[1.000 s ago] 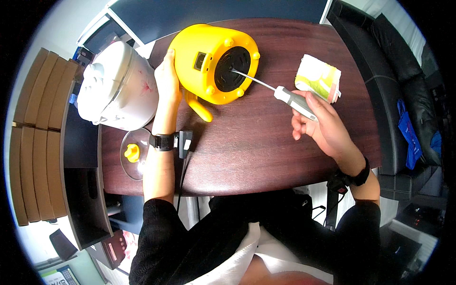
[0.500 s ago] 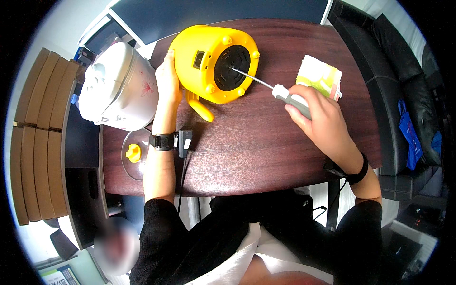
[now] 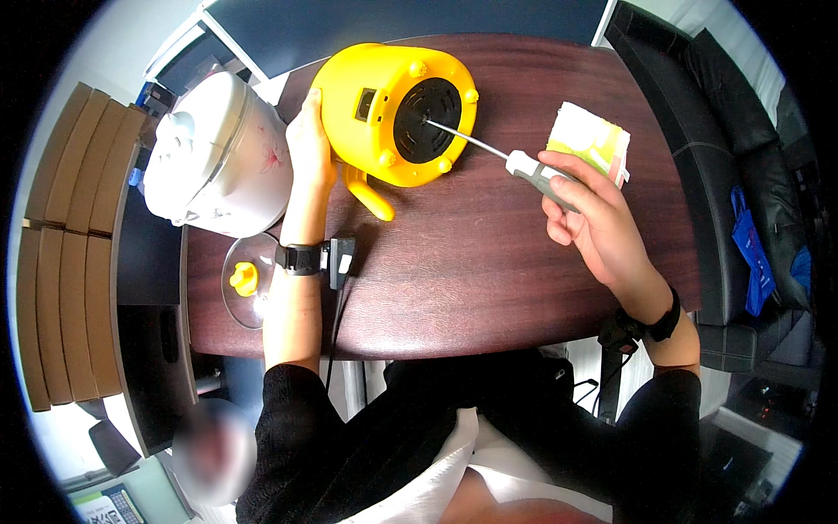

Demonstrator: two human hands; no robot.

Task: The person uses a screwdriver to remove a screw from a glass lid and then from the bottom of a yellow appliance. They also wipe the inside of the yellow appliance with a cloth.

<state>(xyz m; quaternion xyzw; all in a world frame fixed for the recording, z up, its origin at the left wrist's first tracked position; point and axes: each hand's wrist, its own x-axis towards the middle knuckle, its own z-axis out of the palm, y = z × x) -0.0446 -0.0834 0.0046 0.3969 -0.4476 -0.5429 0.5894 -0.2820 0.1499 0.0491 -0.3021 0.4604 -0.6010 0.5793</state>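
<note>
A yellow electric pot (image 3: pixel 345 87) lies on its side on the dark wooden table, its round black base plate (image 3: pixel 410 144) facing right and its yellow handle (image 3: pixel 374 201) toward me. My left hand (image 3: pixel 307 140) is pressed round the pot's left end and steadies it; some of its fingers are hidden behind the pot. My right hand (image 3: pixel 589 205) holds a screwdriver (image 3: pixel 534 170) by its white and grey grip. The screwdriver's long metal shaft points left, with its tip at the middle of the black plate. Whether a screw sits there is too small to tell.
A white rice cooker (image 3: pixel 231 166) stands close left of my left forearm. Before it lies a glass lid (image 3: pixel 234 301) with a yellow knob (image 3: pixel 245 279). A folded green and white cloth (image 3: pixel 576 131) lies right of the pot. Stacked cartons (image 3: pixel 74 306) stand left, a black sofa (image 3: pixel 690 166) right.
My right hand has rolled over on the screwdriver grip, so its palm and curled fingers now show. The tip stays at the plate's middle. My left hand and the pot have barely moved.
</note>
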